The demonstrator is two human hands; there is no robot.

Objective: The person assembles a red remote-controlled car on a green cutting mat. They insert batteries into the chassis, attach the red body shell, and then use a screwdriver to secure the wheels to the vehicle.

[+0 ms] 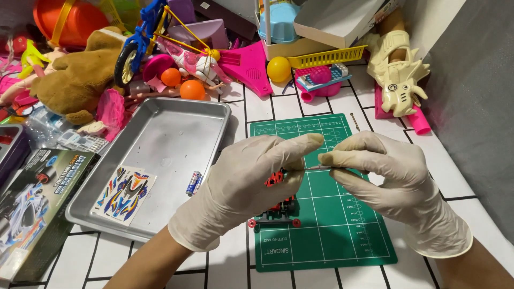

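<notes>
Holding a small toy car chassis over the near part of the green mat, the left hand wraps around it in a closed grip, thumb and forefinger stretched toward the other hand. The chassis is black with red parts, and its red wheels show just under the palm, at the mat's near left corner. The right hand pinches a thin metal tool, likely a small screwdriver, its tip pointing left into the chassis top. Both hands wear pale gloves.

The step looks like fastening or loosening a small part on the chassis, with the tip already seated or nearly so; I cannot tell which. The next move seems to call for a steady left grip and a fine twist of the right fingers, keeping the tool in line so it does not slip.

Left of the mat lies a metal tray with a sticker sheet and a small battery near its near edge. At the table's near left corner sits the kit box. A thin screw or pin lies on the white tiled table just past the mat's far right corner. Along the far edge is a heap of toys: a brown plush, a blue bike, orange balls, a yellow ball and a cream toy glove.
</notes>
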